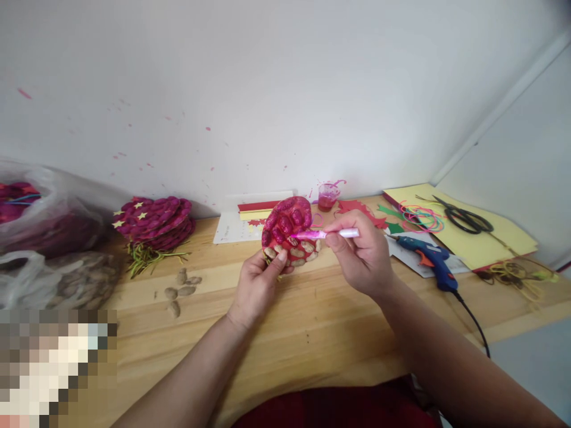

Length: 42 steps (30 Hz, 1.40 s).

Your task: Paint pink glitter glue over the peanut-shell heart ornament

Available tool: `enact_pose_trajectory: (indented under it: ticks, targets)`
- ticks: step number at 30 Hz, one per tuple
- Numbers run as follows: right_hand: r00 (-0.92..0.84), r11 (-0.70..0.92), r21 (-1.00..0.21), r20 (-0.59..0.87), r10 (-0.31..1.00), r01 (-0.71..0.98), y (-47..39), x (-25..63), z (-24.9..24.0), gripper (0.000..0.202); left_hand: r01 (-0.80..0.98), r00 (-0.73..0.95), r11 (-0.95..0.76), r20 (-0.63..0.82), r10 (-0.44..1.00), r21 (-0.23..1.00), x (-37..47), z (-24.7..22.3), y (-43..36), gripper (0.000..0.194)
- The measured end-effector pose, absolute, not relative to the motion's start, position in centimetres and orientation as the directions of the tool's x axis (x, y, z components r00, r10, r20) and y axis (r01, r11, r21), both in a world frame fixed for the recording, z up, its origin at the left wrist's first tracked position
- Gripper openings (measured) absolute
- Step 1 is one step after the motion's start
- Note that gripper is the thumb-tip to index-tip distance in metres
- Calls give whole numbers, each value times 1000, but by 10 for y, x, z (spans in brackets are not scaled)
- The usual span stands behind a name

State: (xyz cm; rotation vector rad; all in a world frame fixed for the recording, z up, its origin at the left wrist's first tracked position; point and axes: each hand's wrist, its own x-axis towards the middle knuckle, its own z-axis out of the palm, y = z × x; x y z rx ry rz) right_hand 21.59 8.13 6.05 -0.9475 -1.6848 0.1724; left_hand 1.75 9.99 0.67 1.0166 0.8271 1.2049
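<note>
My left hand grips the lower edge of a red disc covered in peanuts, held up and tilted above the table. Its upper peanuts are painted magenta, while those along the lower edge keep their bare tan shells. Between the thumb and fingers of my right hand is a paintbrush with a white handle. The pink-stained tip of the brush touches a peanut near the middle of the disc. Behind the disc, by the wall, stands a clear plastic cup with magenta paint in it.
Loose peanuts lie at left, near stacked magenta discs with yellow stars. Plastic bags fill the far left. A blue glue gun with a trailing cord, scissors, coloured string and yellow card are at right.
</note>
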Motion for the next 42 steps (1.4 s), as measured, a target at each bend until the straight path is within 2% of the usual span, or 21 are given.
enact_pose_trajectory:
  ticks: [8,27,33,37,42]
  targets:
    - [-62,660,-560,737,673,501,80,217,62,4,-336,173,70,-12,985,939,17,11,101,43]
    - [-42,672,-566,749,661,478,83,217,59,3,-358,192,87,-18,981,930,16,14,102,40]
    - [-60,659,-589,723,688,467,83,217,58,4,-382,149,91,-36,988,920,15,17,102,42]
    - [-23,675,-588,747,665,447,83,217,58,4,-347,183,84,-20,983,934,14,16,102,41]
    - [-72,694,-567,749,659,445,83,215,60,3,-329,185,67,-5,983,942,14,13,101,40]
